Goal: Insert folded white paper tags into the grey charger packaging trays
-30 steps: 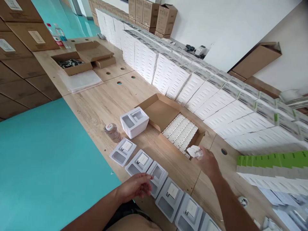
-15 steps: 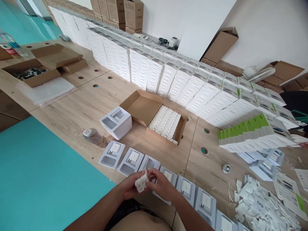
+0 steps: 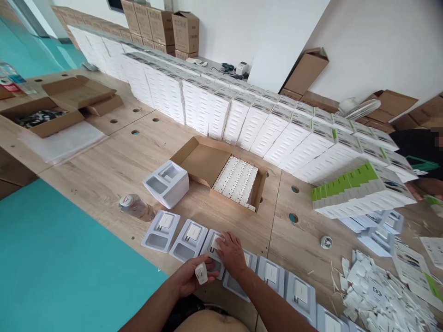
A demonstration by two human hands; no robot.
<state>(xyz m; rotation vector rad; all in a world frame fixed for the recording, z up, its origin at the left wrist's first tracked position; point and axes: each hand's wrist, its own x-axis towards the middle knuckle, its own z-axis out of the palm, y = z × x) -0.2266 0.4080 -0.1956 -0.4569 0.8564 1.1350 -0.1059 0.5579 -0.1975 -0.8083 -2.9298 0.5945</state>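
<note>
My left hand [image 3: 194, 276] is closed around a white power adapter [image 3: 200, 273], its end face turned up toward me. My right hand [image 3: 232, 253] reaches over the third grey plastic tray [image 3: 206, 246] in the front row, its fingers on another white power adapter [image 3: 217, 241] with metal prongs, which sits in the tray's upper recess. The fingers partly cover that adapter. To the left, two grey trays [image 3: 180, 251] each hold an adapter above a bare lower recess. More filled trays [image 3: 300, 295] continue to the right, one partly under my right wrist.
A stack of nested trays [image 3: 169, 186] stands beside a plastic bottle [image 3: 136, 207]. Behind, an open carton [image 3: 238, 205] holds rows of white adapters. White boxes [image 3: 207, 110] form a long wall. At right are a scrap pile [image 3: 384, 295], a tape roll [image 3: 326, 242] and another person [image 3: 424, 157].
My right hand has left the adapters in my left hand and moved onto the third tray, where an adapter now sits. My left hand now holds one adapter. The view has shifted slightly.
</note>
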